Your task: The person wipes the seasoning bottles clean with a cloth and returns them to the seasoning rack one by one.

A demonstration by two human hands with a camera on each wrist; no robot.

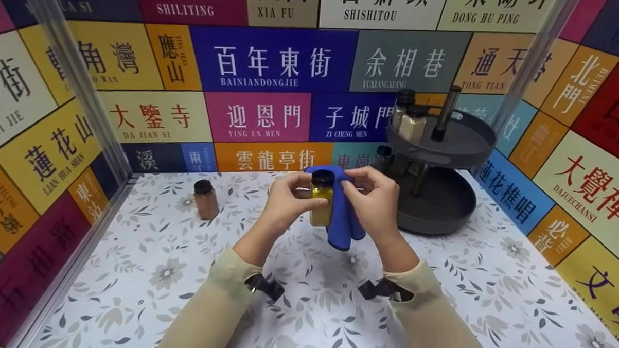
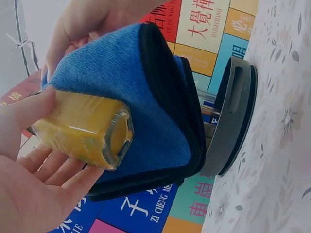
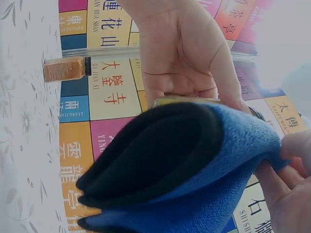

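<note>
Grip, head view: left hand (image 1: 280, 204) pinches a yellow jar (image 1: 319, 210), thumb across its front; right hand (image 1: 376, 201) pinches a blue cloth (image 1: 341, 219) between thumb and fingers near its top.
Yellow jar, head view: upright, black cap on top, held above the table (image 1: 145, 312), between the two hands; cloth against its right side and behind it.
Brown jar, head view: dark-capped jar (image 1: 206, 202) standing on the table, left of the hands and well apart from them.
Rack, head view: two-tier dark rack (image 1: 436, 219) to the right, just beyond the right hand; dark-capped bottles (image 1: 413, 127) at the left of its upper tray.
Backdrop, head view: wall panels (image 1: 272, 59) in many colours, with Chinese characters and Latin letters.
Jar and cloth, left wrist view: left thumb on one side of the yellow jar, fingers along the other; base of the jar exposed. Folded cloth with dark edging lies behind it; right-hand fingers at its far side.
Cloth, right wrist view: right-hand fingers pinch one end; its folds gape toward the camera and hide most of the yellow jar, a sliver showing by the left palm.
</note>
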